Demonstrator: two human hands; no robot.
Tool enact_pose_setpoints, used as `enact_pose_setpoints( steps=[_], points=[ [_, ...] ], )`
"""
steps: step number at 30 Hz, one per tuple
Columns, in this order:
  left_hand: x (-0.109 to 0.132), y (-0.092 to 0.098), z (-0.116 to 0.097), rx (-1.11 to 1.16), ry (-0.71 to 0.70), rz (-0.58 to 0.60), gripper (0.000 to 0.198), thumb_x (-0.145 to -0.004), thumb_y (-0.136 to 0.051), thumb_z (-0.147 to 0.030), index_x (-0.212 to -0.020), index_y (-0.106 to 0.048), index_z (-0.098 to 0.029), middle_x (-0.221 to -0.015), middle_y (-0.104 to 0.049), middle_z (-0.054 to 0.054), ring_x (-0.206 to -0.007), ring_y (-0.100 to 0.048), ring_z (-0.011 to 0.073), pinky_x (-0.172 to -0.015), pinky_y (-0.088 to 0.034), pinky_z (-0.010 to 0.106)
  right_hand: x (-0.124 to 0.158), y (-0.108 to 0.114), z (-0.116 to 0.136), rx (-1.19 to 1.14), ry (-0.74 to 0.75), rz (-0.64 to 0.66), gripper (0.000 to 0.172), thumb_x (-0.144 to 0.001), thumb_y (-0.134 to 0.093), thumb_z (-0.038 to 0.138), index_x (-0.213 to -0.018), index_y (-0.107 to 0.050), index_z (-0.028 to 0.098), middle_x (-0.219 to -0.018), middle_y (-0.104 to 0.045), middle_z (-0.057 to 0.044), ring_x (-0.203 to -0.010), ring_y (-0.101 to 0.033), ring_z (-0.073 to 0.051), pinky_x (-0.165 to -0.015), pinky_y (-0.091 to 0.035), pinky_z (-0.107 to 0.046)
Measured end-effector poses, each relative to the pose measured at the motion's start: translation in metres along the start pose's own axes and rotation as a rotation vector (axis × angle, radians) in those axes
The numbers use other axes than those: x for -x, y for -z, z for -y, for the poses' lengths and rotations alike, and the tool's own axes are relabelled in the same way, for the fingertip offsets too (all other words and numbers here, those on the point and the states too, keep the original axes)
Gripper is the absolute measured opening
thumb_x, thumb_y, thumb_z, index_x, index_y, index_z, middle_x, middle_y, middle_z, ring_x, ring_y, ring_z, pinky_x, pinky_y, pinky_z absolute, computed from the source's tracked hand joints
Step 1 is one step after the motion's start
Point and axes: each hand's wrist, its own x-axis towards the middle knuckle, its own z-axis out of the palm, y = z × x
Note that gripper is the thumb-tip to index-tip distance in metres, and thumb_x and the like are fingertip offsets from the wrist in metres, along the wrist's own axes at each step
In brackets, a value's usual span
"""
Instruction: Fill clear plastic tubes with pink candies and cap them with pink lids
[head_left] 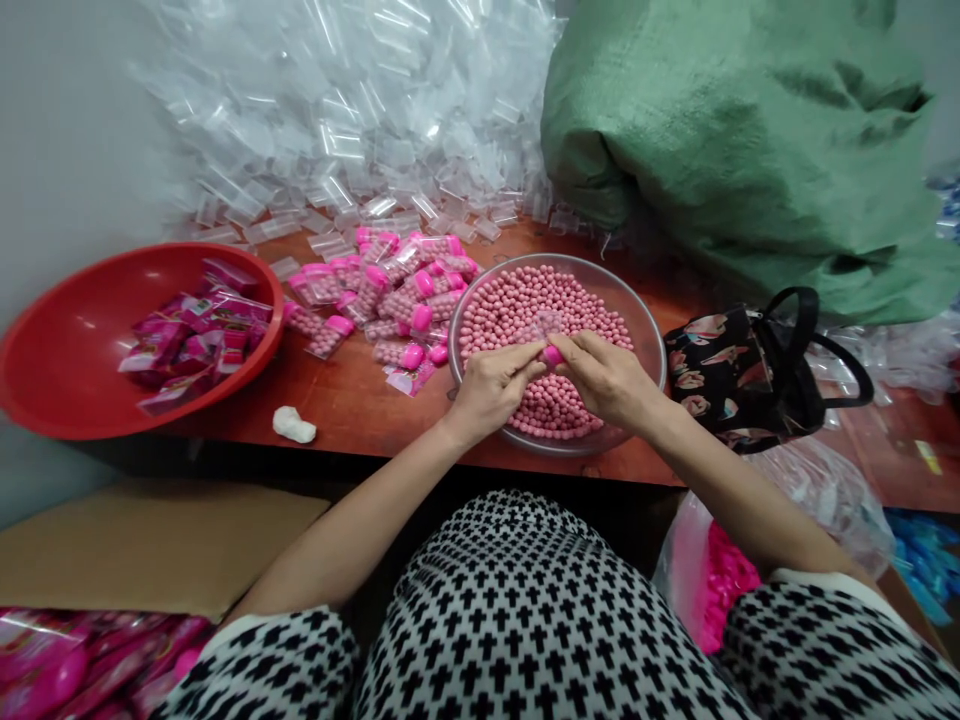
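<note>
Both hands meet over a metal bowl [637,330] filled with small pink balls [517,305]. My left hand [491,385] pinches a small clear plastic tube [546,326] that lies above the balls. My right hand [604,375] is closed on a bright pink cap [553,356] at the tube's near end. Left of the bowl lies a heap of filled tubes with pink caps [390,290] on the wooden table [352,400].
A red basin [52,350] holding pink sachets sits at the left. Empty clear tubes [352,120] pile up behind, next to a green sack [742,130]. A patterned handbag [739,370] stands right of the bowl. A bag of pink caps [724,580] sits by my right knee.
</note>
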Motion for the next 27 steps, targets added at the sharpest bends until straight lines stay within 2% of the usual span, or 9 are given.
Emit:
enact_pose_setpoints(
  steps=[4, 8, 11, 13, 16, 18, 21, 24, 27],
  points=[
    [-0.008, 0.003, 0.0, 0.353, 0.222, 0.016, 0.04, -0.08, -0.074, -0.046, -0.107, -0.078, -0.017, -0.107, -0.077, 0.008, -0.095, -0.073, 0.0253, -0.083, -0.062, 0.038, -0.002, 0.014, -0.002, -0.53, -0.229, -0.052, 0.041, -0.095, -0.063, 0.044, -0.131, -0.066, 0.025, -0.113, -0.073, -0.01, -0.103, -0.069, -0.023, -0.093, -0.058, -0.04],
    [-0.01, 0.004, -0.001, 0.558, 0.322, -0.015, 0.049, -0.071, -0.082, -0.05, -0.108, -0.078, -0.017, -0.105, -0.078, 0.008, -0.089, -0.073, 0.0241, -0.077, -0.064, 0.039, 0.008, 0.023, -0.008, -1.077, -0.457, -0.022, 0.063, -0.075, -0.082, 0.054, -0.131, -0.066, 0.028, -0.125, -0.072, -0.009, -0.109, -0.071, -0.026, -0.095, -0.059, -0.046],
    [-0.009, 0.003, -0.003, 0.474, 0.251, 0.004, 0.044, -0.071, -0.084, -0.048, -0.103, -0.08, -0.018, -0.106, -0.079, 0.008, -0.095, -0.073, 0.025, -0.087, -0.062, 0.039, 0.012, 0.016, -0.014, -1.136, -0.563, -0.113, 0.05, -0.069, -0.087, 0.052, -0.11, -0.076, 0.025, -0.114, -0.076, -0.008, -0.104, -0.072, -0.024, -0.095, -0.059, -0.044],
    [-0.008, 0.002, -0.003, 0.421, 0.198, 0.023, 0.04, -0.074, -0.082, -0.047, -0.101, -0.081, -0.018, -0.107, -0.079, 0.008, -0.101, -0.073, 0.0262, -0.096, -0.059, 0.041, 0.009, 0.011, -0.016, -1.154, -0.579, -0.092, 0.047, -0.067, -0.088, 0.052, -0.102, -0.077, 0.023, -0.105, -0.077, -0.007, -0.092, -0.074, -0.021, -0.089, -0.061, -0.04],
    [-0.009, 0.002, -0.001, 0.431, 0.187, -0.019, 0.038, -0.074, -0.082, -0.045, -0.101, -0.081, -0.018, -0.107, -0.079, 0.008, -0.11, -0.07, 0.0278, -0.104, -0.054, 0.042, 0.005, 0.008, -0.017, -1.295, -0.58, -0.039, 0.046, -0.069, -0.087, 0.052, -0.104, -0.076, 0.024, -0.107, -0.077, -0.006, -0.086, -0.074, -0.019, -0.085, -0.063, -0.04],
    [-0.01, 0.003, 0.001, 0.474, 0.22, -0.067, 0.039, -0.073, -0.083, -0.045, -0.101, -0.081, -0.019, -0.107, -0.079, 0.008, -0.112, -0.07, 0.0281, -0.105, -0.052, 0.043, 0.006, 0.009, -0.017, -1.377, -0.605, -0.059, 0.04, -0.07, -0.088, 0.045, -0.103, -0.077, 0.026, -0.107, -0.077, -0.004, -0.088, -0.074, -0.018, -0.088, -0.063, -0.04],
    [-0.011, 0.002, 0.002, 0.484, 0.226, -0.076, 0.038, -0.075, -0.082, -0.045, -0.101, -0.08, -0.018, -0.109, -0.078, 0.008, -0.11, -0.07, 0.0273, -0.104, -0.053, 0.042, 0.011, 0.01, -0.017, -1.405, -0.621, -0.08, 0.039, -0.064, -0.093, 0.034, -0.099, -0.077, 0.027, -0.092, -0.077, 0.0, -0.081, -0.074, -0.016, -0.086, -0.063, -0.037],
    [-0.009, 0.001, 0.002, 0.374, 0.152, -0.032, 0.032, -0.081, -0.077, -0.04, -0.103, -0.08, -0.018, -0.11, -0.078, 0.008, -0.111, -0.069, 0.0263, -0.104, -0.052, 0.041, 0.01, 0.007, -0.018, -1.381, -0.588, -0.124, 0.037, -0.066, -0.091, 0.041, -0.097, -0.077, 0.026, -0.087, -0.075, 0.0, -0.071, -0.071, -0.013, -0.078, -0.064, -0.033],
    [-0.007, 0.0, 0.004, 0.246, 0.059, -0.014, 0.026, -0.085, -0.073, -0.035, -0.103, -0.081, -0.019, -0.109, -0.077, 0.009, -0.108, -0.069, 0.0246, -0.104, -0.052, 0.039, 0.003, 0.006, -0.017, -1.371, -0.614, -0.093, 0.039, -0.067, -0.089, 0.05, -0.091, -0.075, 0.022, -0.097, -0.075, -0.003, -0.077, -0.07, -0.014, -0.075, -0.064, -0.031]
  ],
)
